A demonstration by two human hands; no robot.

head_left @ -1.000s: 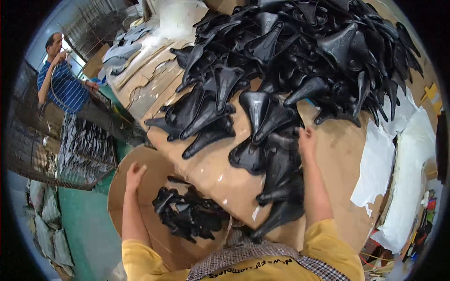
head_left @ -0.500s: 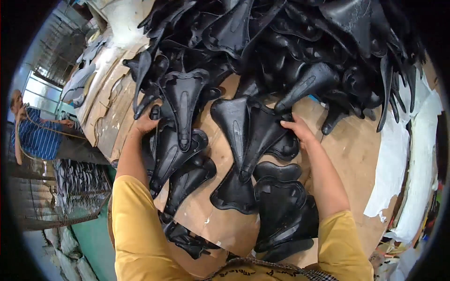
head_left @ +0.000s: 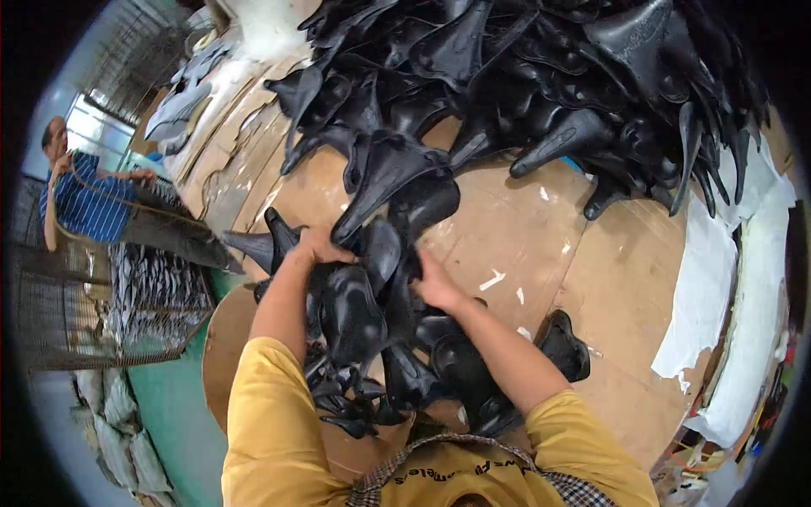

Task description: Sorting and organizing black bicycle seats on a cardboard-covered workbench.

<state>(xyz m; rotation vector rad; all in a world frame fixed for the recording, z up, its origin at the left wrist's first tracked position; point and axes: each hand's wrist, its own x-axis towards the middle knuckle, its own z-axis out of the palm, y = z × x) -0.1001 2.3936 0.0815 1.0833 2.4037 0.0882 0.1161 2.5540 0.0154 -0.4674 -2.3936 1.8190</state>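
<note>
The left hand [head_left: 325, 247] and right hand [head_left: 436, 280] are apart, at two sides of black saddle-shaped pieces [head_left: 382, 253]; I cannot tell if either grips. These lie at the near side of the desk [head_left: 524, 228], by the cardboard box [head_left: 221, 346]. Being smooth and loosely overlapped, some could slip off. Beyond, the large pile [head_left: 541, 76] could slide if disturbed.

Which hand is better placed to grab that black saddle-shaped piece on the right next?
Probably the right hand: it is nearer the black saddle-shaped piece, while the left hand is farther off, with the right forearm in between.
</note>
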